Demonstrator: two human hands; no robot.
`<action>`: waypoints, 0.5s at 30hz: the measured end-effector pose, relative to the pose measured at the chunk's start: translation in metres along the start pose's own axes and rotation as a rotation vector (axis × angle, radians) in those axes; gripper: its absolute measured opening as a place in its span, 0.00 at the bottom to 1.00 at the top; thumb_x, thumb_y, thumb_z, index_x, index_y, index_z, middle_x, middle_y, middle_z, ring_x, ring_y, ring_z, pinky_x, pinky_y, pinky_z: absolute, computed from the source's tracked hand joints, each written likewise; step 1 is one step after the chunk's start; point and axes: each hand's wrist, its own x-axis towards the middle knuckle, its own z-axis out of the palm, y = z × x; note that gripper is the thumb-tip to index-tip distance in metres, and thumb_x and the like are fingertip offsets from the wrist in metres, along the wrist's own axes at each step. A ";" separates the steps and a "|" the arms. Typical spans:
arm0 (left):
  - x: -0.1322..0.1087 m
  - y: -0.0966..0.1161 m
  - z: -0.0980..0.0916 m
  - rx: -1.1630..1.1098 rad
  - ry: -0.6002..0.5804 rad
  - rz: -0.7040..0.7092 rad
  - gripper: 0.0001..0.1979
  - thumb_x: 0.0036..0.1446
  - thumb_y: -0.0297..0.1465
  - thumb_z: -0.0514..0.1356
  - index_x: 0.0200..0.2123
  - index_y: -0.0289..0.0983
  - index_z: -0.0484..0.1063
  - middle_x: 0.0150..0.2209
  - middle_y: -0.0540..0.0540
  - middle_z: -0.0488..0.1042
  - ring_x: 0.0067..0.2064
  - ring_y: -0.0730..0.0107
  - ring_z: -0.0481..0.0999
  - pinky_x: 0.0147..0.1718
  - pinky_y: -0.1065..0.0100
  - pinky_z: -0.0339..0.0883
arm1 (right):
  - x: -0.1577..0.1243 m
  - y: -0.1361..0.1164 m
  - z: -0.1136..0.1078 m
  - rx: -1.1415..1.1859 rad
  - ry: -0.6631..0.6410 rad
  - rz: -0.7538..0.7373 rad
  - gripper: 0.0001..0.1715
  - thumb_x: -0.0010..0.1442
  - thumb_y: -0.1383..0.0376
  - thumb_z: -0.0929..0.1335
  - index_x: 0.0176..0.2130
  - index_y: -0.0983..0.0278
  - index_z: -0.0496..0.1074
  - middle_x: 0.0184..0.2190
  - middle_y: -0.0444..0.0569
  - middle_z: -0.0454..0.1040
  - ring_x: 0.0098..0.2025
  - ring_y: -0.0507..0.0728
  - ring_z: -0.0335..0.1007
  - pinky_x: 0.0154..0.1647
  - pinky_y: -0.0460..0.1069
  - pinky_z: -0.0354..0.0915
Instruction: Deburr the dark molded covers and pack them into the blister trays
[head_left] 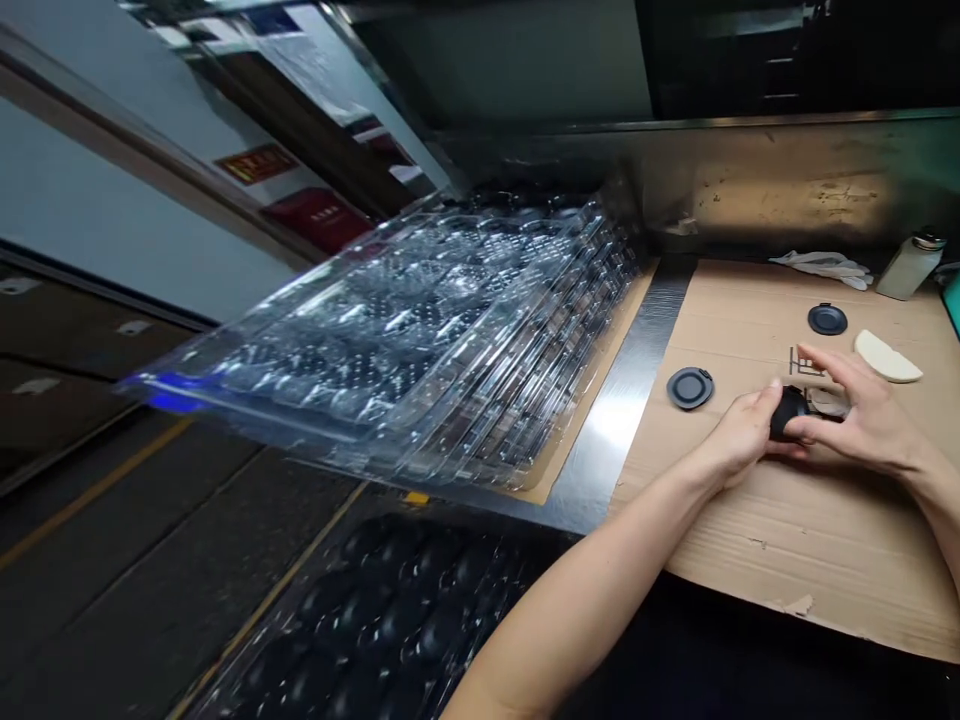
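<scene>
My left hand (739,432) is closed around a small black round part (787,410) over the cardboard sheet (795,520). My right hand (862,415) pinches the same part from the right, its upper fingers stretched out above it. Two dark round discs lie on the cardboard: one (690,388) just left of my hands, another (827,319) farther back.
A tall stack of clear plastic blister trays (420,340) juts out to the left past the bench edge. A tray of black parts (390,620) sits below. At the back right lie a white cloth (825,266), a small bottle (910,265) and a cream oval piece (887,357).
</scene>
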 end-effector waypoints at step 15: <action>-0.013 -0.002 0.000 -0.050 0.106 -0.019 0.15 0.73 0.37 0.51 0.50 0.34 0.72 0.33 0.44 0.79 0.25 0.70 0.78 0.29 0.66 0.76 | -0.006 -0.029 0.015 0.003 -0.136 -0.064 0.33 0.61 0.55 0.74 0.62 0.62 0.70 0.53 0.59 0.79 0.52 0.68 0.78 0.51 0.63 0.74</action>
